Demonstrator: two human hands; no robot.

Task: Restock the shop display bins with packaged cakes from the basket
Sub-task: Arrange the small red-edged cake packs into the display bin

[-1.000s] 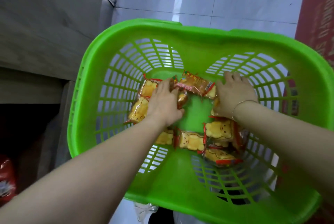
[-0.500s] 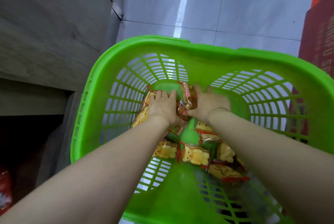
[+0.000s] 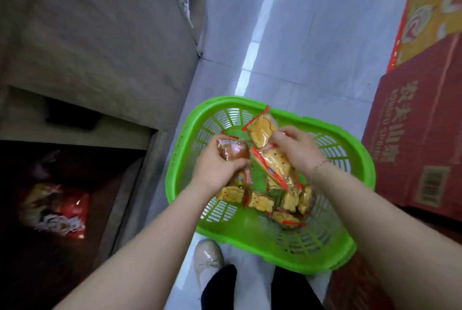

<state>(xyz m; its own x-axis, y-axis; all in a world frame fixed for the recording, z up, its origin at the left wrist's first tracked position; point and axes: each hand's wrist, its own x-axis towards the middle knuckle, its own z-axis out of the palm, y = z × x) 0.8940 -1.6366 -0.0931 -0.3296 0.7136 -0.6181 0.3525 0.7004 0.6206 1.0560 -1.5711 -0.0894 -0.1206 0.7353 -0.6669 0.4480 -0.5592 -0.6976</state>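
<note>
Both hands work above the green basket [image 3: 252, 239]. Left hand [image 3: 215, 167] curls its fingers round a brownish wrapped cake [image 3: 232, 151]; right hand [image 3: 297, 149] pinches a bunch of bear-shaped packaged cakes [image 3: 262, 129] by their red-edged wrappers, lifted clear of the basket floor. Below and between the hands, more bear cakes [image 3: 260, 201] lie loose in the basket. Beyond the right hand stands a red carton [image 3: 415, 139]; beyond the left, a grey shelf unit [image 3: 95, 42].
</note>
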